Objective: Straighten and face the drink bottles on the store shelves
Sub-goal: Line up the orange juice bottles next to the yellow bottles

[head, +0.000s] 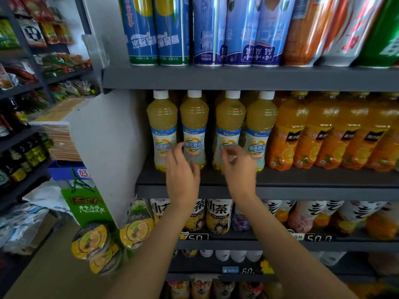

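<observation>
Head view: left hand (182,169) and right hand (238,167) reach up, fingers loosely spread, before 4 pale yellow bottles (194,126), gripping nothing.

Both forearms are bare to the frame's edge, and the left hand (182,171) and right hand (239,167) are ungloved.

Four pale yellow bottles (194,128) stand in the front row of the middle shelf (302,192), with five orange bottles (287,134) to their right. Two hands (183,171) reach in. Three noodle bowls (90,242) hang at lower left.
</observation>
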`<state>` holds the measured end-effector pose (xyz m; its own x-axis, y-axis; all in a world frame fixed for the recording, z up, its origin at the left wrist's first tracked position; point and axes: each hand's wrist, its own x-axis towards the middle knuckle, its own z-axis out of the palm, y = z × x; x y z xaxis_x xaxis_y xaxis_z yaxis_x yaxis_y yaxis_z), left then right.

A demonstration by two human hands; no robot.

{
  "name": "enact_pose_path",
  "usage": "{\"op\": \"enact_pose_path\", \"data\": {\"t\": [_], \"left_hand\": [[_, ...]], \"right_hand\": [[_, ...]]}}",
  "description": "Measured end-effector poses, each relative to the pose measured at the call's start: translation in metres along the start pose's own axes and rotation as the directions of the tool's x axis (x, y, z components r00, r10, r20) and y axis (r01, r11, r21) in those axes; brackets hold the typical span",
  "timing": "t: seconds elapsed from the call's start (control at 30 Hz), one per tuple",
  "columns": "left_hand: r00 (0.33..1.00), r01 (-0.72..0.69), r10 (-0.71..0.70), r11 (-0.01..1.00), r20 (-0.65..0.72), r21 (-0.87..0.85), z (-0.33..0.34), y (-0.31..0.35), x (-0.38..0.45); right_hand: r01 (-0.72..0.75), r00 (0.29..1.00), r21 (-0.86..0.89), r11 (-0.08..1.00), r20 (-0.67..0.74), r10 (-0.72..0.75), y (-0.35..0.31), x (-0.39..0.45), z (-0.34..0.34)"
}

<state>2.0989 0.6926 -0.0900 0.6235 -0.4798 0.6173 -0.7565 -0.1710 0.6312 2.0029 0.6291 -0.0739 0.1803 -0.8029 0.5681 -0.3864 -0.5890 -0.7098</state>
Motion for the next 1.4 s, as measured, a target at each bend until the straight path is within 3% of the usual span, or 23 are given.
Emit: {"op": "enact_pose_path", "data": {"t": [0.07,0.23,0.4,0.57,0.67,0.77,0.83,0.9,1.03,1.4], "left_hand": [[0.993,0.047,-0.049,0.999,0.105,0.021,0.011,0.007,0.001],[0.969,0.163,-0.188,0.974,0.162,0.156,0.023,0.01,0.003],[0.97,0.16,-0.195,0.962,0.146,0.223,0.026,0.008,0.005],[0.973,0.13,-0.163,0.972,0.163,0.196,0.025,0.006,0.004],[0.988,0.119,-0.131,0.984,0.081,0.134,0.019,0.01,-0.001],[0.998,-0.05,0.046,0.993,0.033,0.111,0.019,0.017,-0.01],[0.975,-0.162,0.138,0.977,0.173,0.138,0.025,0.026,-0.014],[0.951,-0.107,0.066,0.987,0.301,0.122,0.033,0.036,-0.016],[0.929,0.074,-0.12,0.987,0.351,0.141,0.044,0.049,-0.014],[0.923,0.117,-0.18,0.973,0.339,0.197,0.048,0.052,-0.016]], "right_hand": [[-0.056,0.995,-0.029,0.998,-0.086,0.053,0.005,0.005,-0.017],[-0.116,0.94,-0.323,0.939,0.271,0.21,0.017,0.003,-0.016],[-0.126,0.942,-0.456,0.881,0.223,0.25,0.014,0.0,-0.01],[-0.127,0.936,-0.465,0.876,0.235,0.261,0.011,0.0,-0.01],[-0.177,0.934,-0.31,0.934,0.246,0.258,0.016,0.001,-0.018],[-0.25,0.965,-0.179,0.952,0.038,0.26,0.031,0.0,-0.04],[-0.3,0.954,-0.202,0.932,-0.077,0.29,0.044,0.002,-0.056],[-0.312,0.948,-0.257,0.915,-0.028,0.316,0.052,0.005,-0.064],[-0.223,0.946,-0.366,0.903,0.143,0.292,0.057,0.009,-0.062],[-0.184,0.959,-0.443,0.877,0.115,0.259,0.059,0.004,-0.06]]}}
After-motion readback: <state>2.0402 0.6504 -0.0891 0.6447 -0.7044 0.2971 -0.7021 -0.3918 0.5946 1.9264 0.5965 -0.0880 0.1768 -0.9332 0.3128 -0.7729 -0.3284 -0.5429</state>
